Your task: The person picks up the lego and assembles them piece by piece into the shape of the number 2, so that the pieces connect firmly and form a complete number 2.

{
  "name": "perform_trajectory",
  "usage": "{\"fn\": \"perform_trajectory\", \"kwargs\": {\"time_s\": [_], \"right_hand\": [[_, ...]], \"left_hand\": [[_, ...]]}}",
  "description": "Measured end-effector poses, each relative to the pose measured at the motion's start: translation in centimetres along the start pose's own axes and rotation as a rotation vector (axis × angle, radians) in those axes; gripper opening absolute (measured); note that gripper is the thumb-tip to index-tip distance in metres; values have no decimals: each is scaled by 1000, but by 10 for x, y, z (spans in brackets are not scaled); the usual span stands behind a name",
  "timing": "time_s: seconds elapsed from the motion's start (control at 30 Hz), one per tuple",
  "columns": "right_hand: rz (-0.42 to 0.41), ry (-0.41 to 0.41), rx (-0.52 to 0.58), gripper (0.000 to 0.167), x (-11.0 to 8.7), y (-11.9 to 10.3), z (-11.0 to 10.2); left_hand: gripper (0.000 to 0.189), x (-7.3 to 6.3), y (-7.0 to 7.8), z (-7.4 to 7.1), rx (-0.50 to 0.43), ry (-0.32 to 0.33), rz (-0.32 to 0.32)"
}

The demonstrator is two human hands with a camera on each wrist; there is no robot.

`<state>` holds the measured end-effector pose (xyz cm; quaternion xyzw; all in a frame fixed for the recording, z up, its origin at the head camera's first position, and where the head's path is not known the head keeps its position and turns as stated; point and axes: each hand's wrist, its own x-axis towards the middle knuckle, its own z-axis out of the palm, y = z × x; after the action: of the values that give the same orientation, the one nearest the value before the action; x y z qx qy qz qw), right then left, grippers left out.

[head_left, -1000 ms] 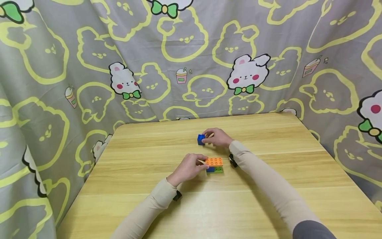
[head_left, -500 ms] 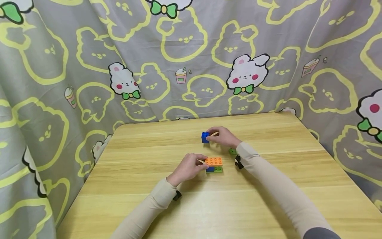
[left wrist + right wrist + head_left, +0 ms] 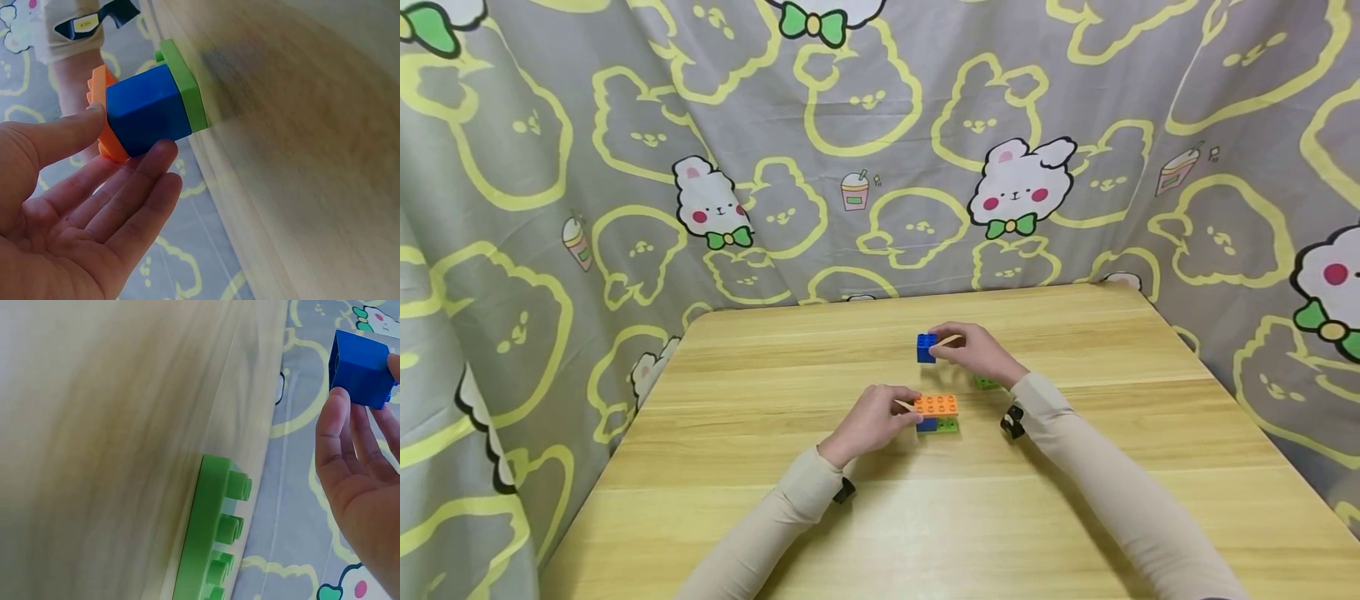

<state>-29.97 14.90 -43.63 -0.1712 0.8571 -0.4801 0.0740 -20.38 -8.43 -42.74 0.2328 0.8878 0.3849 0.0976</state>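
Note:
In the head view my left hand [image 3: 874,421] holds the left end of a small stack of toy bricks, thumb and fingers on the orange toy brick [image 3: 937,406] at its top. Beneath the orange one sits a blue toy brick [image 3: 147,106], on a flat green toy brick [image 3: 187,87] at the bottom. Farther back, my right hand [image 3: 976,350] pinches a second blue toy brick [image 3: 927,347] between thumb and fingers. That brick is raised off the table, studs up, its hollow underside partly visible in the right wrist view.
Another flat green toy brick [image 3: 203,531] lies on the wooden table [image 3: 760,467], partly hidden by the right wrist in the head view. A patterned grey curtain [image 3: 880,125] hangs behind the table and along its sides. Each wrist carries a black strap-on device [image 3: 1012,422].
My right hand has carried the blue toy brick to the right and lifted it from the table. The loose green brick has come into view beside that wrist. The left hand stays put.

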Motion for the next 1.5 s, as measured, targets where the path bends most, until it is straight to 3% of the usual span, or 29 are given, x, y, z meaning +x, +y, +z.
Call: {"fn": "perform_trajectory", "kwargs": {"time_s": [1.0, 1.5], "right_hand": [[-105, 35, 34, 45, -58, -17, -6], [-134, 23, 41, 40, -84, -9, -5]], "left_hand": [[33, 0, 1, 1, -4, 10, 8], [33, 0, -1, 2, -3, 15, 42]]}}
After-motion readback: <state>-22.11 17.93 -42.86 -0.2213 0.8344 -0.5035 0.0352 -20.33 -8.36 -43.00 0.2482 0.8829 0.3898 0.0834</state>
